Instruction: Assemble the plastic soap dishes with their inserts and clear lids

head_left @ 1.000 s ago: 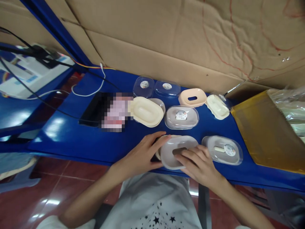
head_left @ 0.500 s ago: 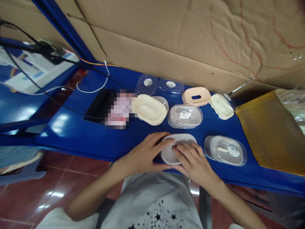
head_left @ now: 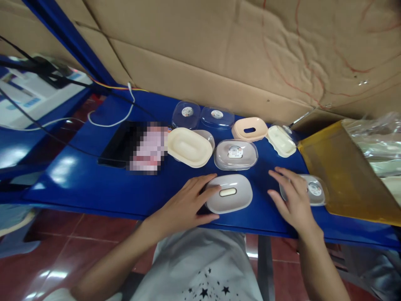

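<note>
the left hand [head_left: 184, 200] curves around the left end of the grey dish [head_left: 236, 202], thumb at the near rim and a finger over the top, in what looks like a light hold. the dish lies at the front of the blue tabletop [head_left: 90, 186], a pale piece [head_left: 228, 192] showing in its slot. the right hand [head_left: 294, 205] is spread open over the left part of the clear-lidded dish [head_left: 318, 196], gripping nothing; whether it touches cannot be told. the step seems to be steadying one dish while reaching to the other; the next move would call for fingers closing around the lidded rim.
</note>
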Available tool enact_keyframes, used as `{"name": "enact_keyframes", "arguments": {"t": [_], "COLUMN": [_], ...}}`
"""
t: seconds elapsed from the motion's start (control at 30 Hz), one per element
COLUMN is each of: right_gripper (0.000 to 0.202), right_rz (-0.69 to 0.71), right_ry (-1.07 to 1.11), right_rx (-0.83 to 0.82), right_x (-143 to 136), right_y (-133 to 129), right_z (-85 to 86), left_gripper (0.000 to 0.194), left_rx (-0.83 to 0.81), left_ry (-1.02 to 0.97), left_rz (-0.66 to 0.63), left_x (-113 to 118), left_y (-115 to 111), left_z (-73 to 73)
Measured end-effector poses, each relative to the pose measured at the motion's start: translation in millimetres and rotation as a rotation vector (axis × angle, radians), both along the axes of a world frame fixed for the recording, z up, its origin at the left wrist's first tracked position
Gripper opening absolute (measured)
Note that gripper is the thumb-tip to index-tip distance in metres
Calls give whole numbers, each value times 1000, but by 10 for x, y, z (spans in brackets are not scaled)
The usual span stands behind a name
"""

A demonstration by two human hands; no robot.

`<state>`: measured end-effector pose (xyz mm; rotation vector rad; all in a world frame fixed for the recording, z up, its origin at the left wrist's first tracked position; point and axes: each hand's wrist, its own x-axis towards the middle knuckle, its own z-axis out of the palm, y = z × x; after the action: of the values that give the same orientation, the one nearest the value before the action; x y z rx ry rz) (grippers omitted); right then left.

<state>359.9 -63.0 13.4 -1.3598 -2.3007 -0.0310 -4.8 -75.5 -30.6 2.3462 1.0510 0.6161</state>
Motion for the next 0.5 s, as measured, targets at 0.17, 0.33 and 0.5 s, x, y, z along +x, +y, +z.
{"name": "enact_keyframes", "arguments": {"t": [0.17, 0.33, 0.5], "right_gripper": [49, 71, 73], "right_rz": [-247, -458, -453], "right_ry": [11, -208, -141], "right_rx": [21, -195, -155], "right_x": [342, 638, 693], "right_y": [792, 1326, 1310], "right_z": [249, 122, -8], "left_gripper": [65, 64, 65], "left_rx": [9, 8, -14], "left_ry": [-27, -11, 4], "left_rz": [-8, -7, -12], "left_x": [-6, -5, -5], "left_y": [3, 5, 9], "left_z": [-37, -7, 16]}}
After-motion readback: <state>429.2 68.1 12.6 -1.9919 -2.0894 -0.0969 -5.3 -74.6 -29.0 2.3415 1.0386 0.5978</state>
